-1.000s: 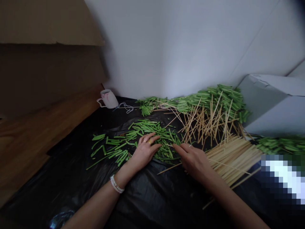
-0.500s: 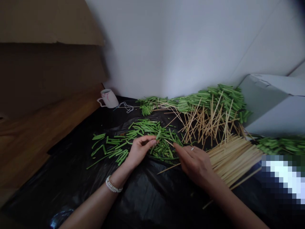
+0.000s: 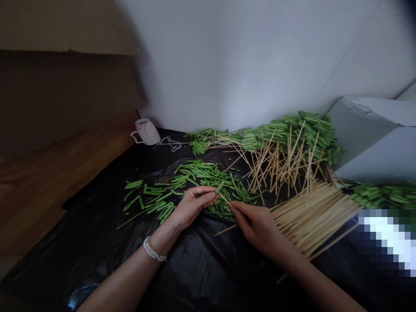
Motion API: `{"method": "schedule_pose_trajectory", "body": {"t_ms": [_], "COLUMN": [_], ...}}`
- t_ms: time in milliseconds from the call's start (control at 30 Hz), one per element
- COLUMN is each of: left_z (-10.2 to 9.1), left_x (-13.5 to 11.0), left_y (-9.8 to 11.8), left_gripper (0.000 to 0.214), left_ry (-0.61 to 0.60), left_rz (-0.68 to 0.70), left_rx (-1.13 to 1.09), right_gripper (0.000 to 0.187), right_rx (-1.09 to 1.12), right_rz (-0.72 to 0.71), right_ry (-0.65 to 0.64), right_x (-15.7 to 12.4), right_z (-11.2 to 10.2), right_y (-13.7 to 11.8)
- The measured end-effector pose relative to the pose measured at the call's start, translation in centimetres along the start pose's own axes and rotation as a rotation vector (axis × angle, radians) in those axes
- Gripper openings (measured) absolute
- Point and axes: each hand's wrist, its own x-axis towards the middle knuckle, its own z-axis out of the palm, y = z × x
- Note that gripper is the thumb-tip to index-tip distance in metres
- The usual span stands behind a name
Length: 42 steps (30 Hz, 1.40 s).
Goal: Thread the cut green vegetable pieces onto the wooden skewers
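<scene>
Between thumb and fingers, my left hand [image 3: 194,204] pinches a short piece of green stalk [image 3: 220,187], its upper end sticking out. My right hand [image 3: 256,223] grips a thin wooden skewer [image 3: 225,199], whose tip meets the stalk piece at my left fingertips; I cannot tell how far in it goes. Loose cut green stalks [image 3: 201,171] lie just behind and to the left of my hands. Beside my right wrist is a thick pile of bare skewers [image 3: 320,216].
Skewered stalks [image 3: 286,130] are heaped along the white wall, their sticks pointing toward me. A white mug [image 3: 147,132] with a tangled cord [image 3: 172,143] stands back left. A light box [image 3: 370,134] is at the right, a cardboard box [image 3: 65,86] at the left. Black plastic sheeting [image 3: 195,264] covers the surface.
My right hand has moved slightly left, bringing the skewer tip from a small gap away to the stalk piece. My left hand keeps its pinch.
</scene>
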Motion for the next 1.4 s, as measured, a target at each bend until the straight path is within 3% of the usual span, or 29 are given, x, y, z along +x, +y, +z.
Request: {"method": "schedule_pose_trajectory", "body": {"t_ms": [1000, 1400], "left_z": [0.0, 0.1], "left_x": [-0.1, -0.1], "left_y": [0.1, 0.2], "left_gripper": [0.022, 0.026], "left_ry": [0.015, 0.035], "left_rz": [-0.044, -0.104], "left_rx": [-0.053, -0.081], "right_gripper": [0.023, 0.022], "right_rx": [-0.024, -0.021], "right_rz": [0.005, -0.032], "right_ry": [-0.020, 0.064], "right_x": [-0.1, -0.5], "right_z": [0.6, 1.6], "right_y": [0.3, 0.5]}}
